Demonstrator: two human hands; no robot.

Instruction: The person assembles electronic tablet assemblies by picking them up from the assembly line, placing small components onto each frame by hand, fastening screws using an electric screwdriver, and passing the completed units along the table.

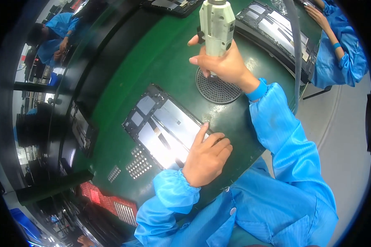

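While the driver is lifted: the work stands between two fastenings, judged from how tool and device lie apart.
Device: an opened flat black device with silvery inner plates and a dark frame (pixel 165 127) lies back-up on the green work mat (pixel 123 82), just ahead of the person's chest.
Left hand: the left hand (pixel 206 158) rests on the device's near right corner, fingers loosely curled and forefinger stretched along the edge, pressing it flat rather than clamped around anything.
Right hand: the right hand (pixel 222 64) is wrapped tight round a cream-coloured electric screwdriver with a chunky plastic body (pixel 217 24), held upright.
Tool tip: it points down at a round perforated dark metal screw tray (pixel 217 88) beside the device; the bit itself is hidden by the hand.
Step in hand: most likely picking up a screw from the tray.
Next move calls for: carrying the tip across to a hole in the frame and keeping it square, with the device pinned.
Around: small grey gridded parts (pixel 139 164) lie near the device; another open device (pixel 276 31) and a second worker's blue sleeve (pixel 338 57) sit beyond.
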